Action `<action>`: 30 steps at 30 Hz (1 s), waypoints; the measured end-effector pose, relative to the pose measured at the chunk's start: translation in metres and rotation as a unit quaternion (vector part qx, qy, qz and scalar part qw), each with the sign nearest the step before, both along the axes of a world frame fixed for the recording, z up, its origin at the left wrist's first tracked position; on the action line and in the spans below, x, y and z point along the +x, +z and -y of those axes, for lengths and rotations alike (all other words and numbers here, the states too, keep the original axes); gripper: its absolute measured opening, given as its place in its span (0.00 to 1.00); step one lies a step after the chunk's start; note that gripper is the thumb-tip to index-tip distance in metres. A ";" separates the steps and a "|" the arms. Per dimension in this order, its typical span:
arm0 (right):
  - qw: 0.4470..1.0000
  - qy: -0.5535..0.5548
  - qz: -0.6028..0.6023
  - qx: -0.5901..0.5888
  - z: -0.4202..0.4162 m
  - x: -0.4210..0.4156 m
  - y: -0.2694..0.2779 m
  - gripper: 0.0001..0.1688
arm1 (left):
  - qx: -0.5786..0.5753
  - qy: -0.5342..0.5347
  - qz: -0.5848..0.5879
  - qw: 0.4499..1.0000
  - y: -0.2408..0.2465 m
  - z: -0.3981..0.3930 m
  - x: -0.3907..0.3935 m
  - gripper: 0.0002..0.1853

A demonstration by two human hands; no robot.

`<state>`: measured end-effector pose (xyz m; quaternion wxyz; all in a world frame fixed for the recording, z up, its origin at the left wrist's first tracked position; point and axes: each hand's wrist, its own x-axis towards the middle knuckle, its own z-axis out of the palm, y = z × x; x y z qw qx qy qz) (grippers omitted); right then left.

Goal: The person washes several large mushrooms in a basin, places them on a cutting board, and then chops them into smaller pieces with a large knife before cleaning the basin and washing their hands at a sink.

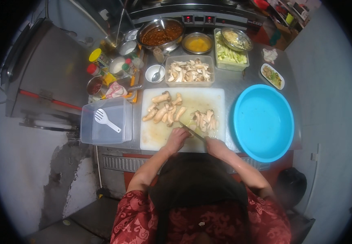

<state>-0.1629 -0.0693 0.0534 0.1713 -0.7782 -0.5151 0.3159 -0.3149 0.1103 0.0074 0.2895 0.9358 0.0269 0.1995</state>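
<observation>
In my right hand (217, 147) is the handle of a kitchen knife (196, 133), its blade slanting up and left over a white cutting board (153, 141). My left hand (177, 139) curls beside the blade, fingertips down on a mushroom piece that the fingers mostly hide. Whole king oyster mushrooms (163, 112) lie in a loose group on the board's left half. To the right of the blade rests a pile of mushroom slices (206, 120). Wet patches show on the board.
A blue basin (263, 122) stands right of the board. On the left sits a clear plastic box (87, 128) with a white slotted spatula (107, 120). Behind are a tub of cut mushrooms (189, 71), a white bowl (154, 73) with a spoon, and a bowl of red-brown sauce (162, 32).
</observation>
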 end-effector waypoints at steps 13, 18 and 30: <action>0.998 -0.010 -0.061 -0.012 -0.007 -0.003 -0.015 0.12 | 0.055 0.062 -0.005 0.997 0.008 0.007 -0.006 0.13; 0.997 -0.018 -0.079 0.013 -0.013 0.002 -0.019 0.13 | -0.003 0.031 0.016 0.999 0.004 0.005 -0.009 0.13; 0.999 -0.010 -0.016 -0.037 -0.008 0.000 -0.004 0.12 | 0.030 0.065 0.020 0.997 0.003 0.011 -0.002 0.16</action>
